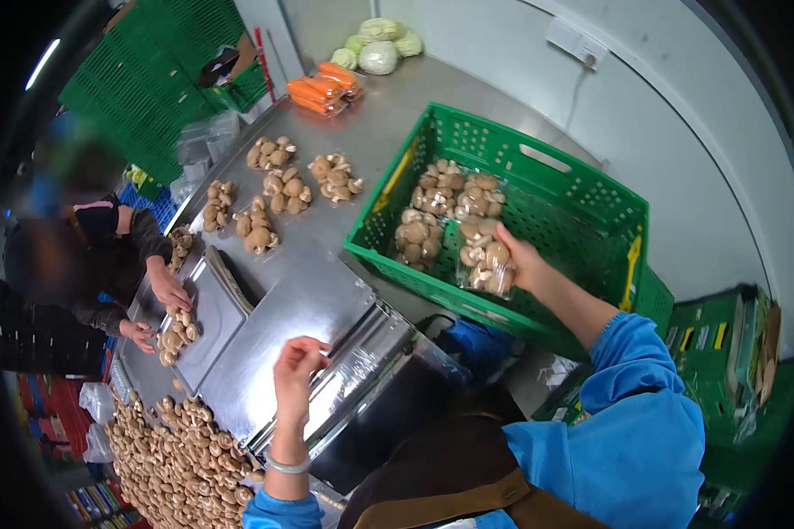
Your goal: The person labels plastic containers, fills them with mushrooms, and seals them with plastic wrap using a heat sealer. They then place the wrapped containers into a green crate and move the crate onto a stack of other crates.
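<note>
My right hand (525,258) grips a film-wrapped pack of mushrooms (485,256) inside the near-left part of a green plastic crate (547,163). Several more mushroom packs (438,187) rest in the crate beside it. My left hand (298,370) hovers above the metal wrapping machine (295,309), close to its clear film roll (357,370). Its fingers are loosely bent and a little apart, with nothing visible in them.
Several clusters of mushrooms (287,191) lie on the steel table (397,115). Carrot packs (322,90) and cabbages (379,55) sit at the back. A co-worker's hands (166,286) touch mushrooms on a tray (216,326) at left, near a large mushroom heap (181,458).
</note>
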A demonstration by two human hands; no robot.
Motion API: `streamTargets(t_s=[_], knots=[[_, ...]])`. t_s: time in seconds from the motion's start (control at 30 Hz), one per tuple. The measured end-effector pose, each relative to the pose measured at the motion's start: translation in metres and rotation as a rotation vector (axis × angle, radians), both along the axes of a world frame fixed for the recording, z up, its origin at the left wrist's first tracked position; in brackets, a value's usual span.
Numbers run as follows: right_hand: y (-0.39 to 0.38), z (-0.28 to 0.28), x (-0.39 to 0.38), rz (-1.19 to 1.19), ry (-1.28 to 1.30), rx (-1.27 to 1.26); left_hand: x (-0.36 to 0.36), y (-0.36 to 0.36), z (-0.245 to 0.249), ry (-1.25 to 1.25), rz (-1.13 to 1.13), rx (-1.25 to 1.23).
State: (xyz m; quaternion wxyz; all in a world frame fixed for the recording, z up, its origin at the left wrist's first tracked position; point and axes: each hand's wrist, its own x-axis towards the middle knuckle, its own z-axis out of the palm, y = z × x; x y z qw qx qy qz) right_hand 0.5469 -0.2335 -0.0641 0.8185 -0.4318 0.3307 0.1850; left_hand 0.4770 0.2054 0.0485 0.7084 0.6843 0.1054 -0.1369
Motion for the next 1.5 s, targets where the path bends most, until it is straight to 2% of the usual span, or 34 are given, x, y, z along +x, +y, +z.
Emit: streamTargets(t_s=[0.03, 0.07, 0.1, 0.17, 0.23, 0.3, 0.33, 0.37, 0.4, 0.43, 0.5, 0.57, 0.63, 0.7, 0.77, 0.87, 0.93, 0.97, 1.03, 1.2, 1.27, 1.4, 1.5], knots=[[0.004, -0.031, 0.007, -0.061, 0.015, -0.078, 0.018, 0.01, 0.002, -0.018, 0.036, 0.035], [0.022, -0.025, 0.01, -0.083, -0.045, -0.224, 0.035, 0.022, 0.004, -0.035, 0.081, 0.073], [0.031, -0.033, 0.016, -0.09, -0.023, -0.256, 0.051, 0.035, 0.0, -0.047, 0.093, 0.072], [0.039, -0.086, 0.023, -0.088, 0.034, -0.353, 0.079, 0.058, -0.004, -0.031, 0.105, 0.129], [0.01, -0.16, 0.022, 0.168, -0.041, -0.575, 0.103, 0.083, -0.019, 0.006, 0.111, 0.156], [0.015, -0.063, 0.031, 0.629, 0.061, -0.775, 0.127, 0.11, -0.041, 0.061, 0.109, 0.147], [-0.031, -0.108, 0.041, 0.902, 0.004, -1.159, 0.139, 0.121, -0.055, 0.082, 0.144, 0.168], [-0.037, -0.08, 0.047, 1.024, -0.35, -1.766, 0.154, 0.13, -0.072, 0.095, 0.179, 0.183], [-0.013, -0.013, 0.073, 1.064, -0.264, -1.738, 0.17, 0.139, -0.09, 0.107, 0.217, 0.194], [0.026, 0.047, 0.102, 1.107, -0.172, -1.705, 0.186, 0.148, -0.111, 0.192, 0.248, 0.067], [0.08, 0.08, 0.155, 0.706, -0.531, -1.394, 0.215, 0.161, -0.152, 0.353, 0.297, -0.191], [0.166, 0.101, 0.204, 0.656, -0.908, -1.231, 0.242, 0.158, -0.181, 0.529, 0.35, -0.282], [0.257, 0.093, 0.252, 0.847, -1.192, -1.065, 0.261, 0.146, -0.193, 0.632, 0.376, -0.351], [0.339, 0.045, 0.309, 0.995, -1.456, -1.017, 0.275, 0.137, -0.187, 0.665, 0.383, -0.382], [0.408, -0.001, 0.355, 1.133, -1.44, -1.163, 0.283, 0.131, -0.179, 0.652, 0.415, -0.425], [0.468, -0.06, 0.404, 1.337, -1.151, -1.29, 0.284, 0.129, -0.18, 0.613, 0.464, -0.432], [0.486, -0.089, 0.413, 1.498, -0.949, -1.306, 0.285, 0.131, -0.186, 0.622, 0.529, -0.454], [0.486, -0.089, 0.405, 1.496, -0.97, -1.378, 0.285, 0.131, -0.184, 0.624, 0.556, -0.46], [0.489, -0.089, 0.399, 1.544, -0.917, -1.313, 0.283, 0.129, -0.189, 0.613, 0.607, -0.467], [0.483, -0.081, 0.387, 1.496, -0.939, -1.284, 0.267, 0.132, -0.195, 0.449, 0.738, -0.28], [0.472, -0.054, 0.374, 1.468, -0.97, -1.253, 0.253, 0.131, -0.157, 0.384, 0.736, -0.227], [0.423, 0.031, 0.329, 1.355, -1.056, -1.15, 0.204, 0.134, -0.069, 0.197, 0.549, -0.048], [0.378, 0.061, 0.267, 1.235, -1.033, -0.972, 0.151, 0.144, -0.032, 0.224, 0.383, 0.05]])
